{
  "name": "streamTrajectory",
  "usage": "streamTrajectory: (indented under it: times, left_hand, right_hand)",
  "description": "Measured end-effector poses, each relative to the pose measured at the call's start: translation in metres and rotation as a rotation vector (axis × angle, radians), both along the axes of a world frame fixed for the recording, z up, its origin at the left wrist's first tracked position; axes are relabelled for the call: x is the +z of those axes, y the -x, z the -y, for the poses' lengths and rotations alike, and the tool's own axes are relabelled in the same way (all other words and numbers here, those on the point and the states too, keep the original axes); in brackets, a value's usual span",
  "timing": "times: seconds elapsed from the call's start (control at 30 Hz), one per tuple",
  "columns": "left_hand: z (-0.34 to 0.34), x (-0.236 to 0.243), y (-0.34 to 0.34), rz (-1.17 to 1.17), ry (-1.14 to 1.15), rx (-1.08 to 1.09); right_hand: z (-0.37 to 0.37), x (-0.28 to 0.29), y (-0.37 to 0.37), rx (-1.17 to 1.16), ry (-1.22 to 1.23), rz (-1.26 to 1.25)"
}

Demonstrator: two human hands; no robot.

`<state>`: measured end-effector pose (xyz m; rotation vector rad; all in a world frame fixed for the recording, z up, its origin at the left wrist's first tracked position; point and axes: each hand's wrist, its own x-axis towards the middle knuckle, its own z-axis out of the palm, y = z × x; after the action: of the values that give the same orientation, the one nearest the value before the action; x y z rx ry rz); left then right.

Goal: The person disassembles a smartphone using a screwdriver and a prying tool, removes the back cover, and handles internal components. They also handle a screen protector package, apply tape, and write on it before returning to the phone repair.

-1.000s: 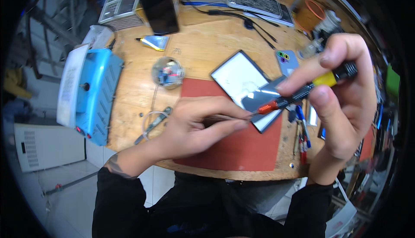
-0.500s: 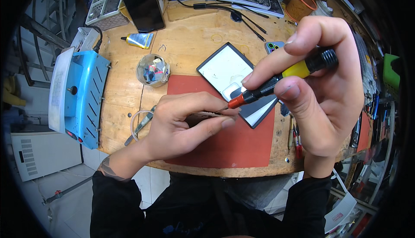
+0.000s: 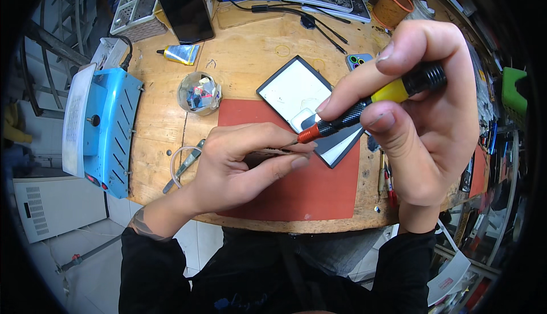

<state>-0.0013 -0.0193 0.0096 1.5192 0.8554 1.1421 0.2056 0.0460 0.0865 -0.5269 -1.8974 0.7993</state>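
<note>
My left hand (image 3: 236, 163) is closed above the red mat, pinching a thin flat piece (image 3: 269, 152) between thumb and fingers. That piece shows nearly edge-on and the fingers cover most of it, so I cannot make out its kind. In my right hand (image 3: 436, 143) is a precision screwdriver (image 3: 348, 118) with a black knurled handle, a yellow band and a red collar. Thumb and fingertips grip its handle, which slants down to the left. Its thin tip reaches the flat piece beside my left fingertips; the exact contact is hidden.
Under my hands lies a red mat (image 3: 319, 200), with a black-edged white pad (image 3: 290, 86) on it. A cup of scraps (image 3: 199, 93), a glue tube (image 3: 181, 54) and a blue machine (image 3: 114, 131) are to the left. A dark phone (image 3: 185, 9) and cables (image 3: 273, 8) lie farther back.
The view has shifted very slightly. Both hands keep their grips, and the screwdriver tip stays at the flat piece.
</note>
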Motion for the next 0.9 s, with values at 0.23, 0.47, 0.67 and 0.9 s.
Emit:
streamTrajectory:
  times: [0.23, 0.47, 0.67, 0.9]
  left_hand:
    - [-0.002, 0.000, 0.000, -0.027, -0.022, -0.003]
    - [0.000, 0.002, -0.003, -0.114, -0.101, 0.020]
    - [-0.003, -0.005, -0.005, -0.056, -0.014, 0.041]
    - [-0.003, 0.001, -0.005, -0.072, -0.074, -0.012]
  right_hand:
    - [0.001, -0.001, -0.001, 0.010, -0.003, -0.018]
    - [0.007, 0.017, -0.008, -0.177, -0.254, 0.338]
    - [-0.005, 0.018, -0.010, 0.072, -0.137, 0.218]
    - [0.005, 0.025, -0.002, -0.039, -0.074, 0.233]
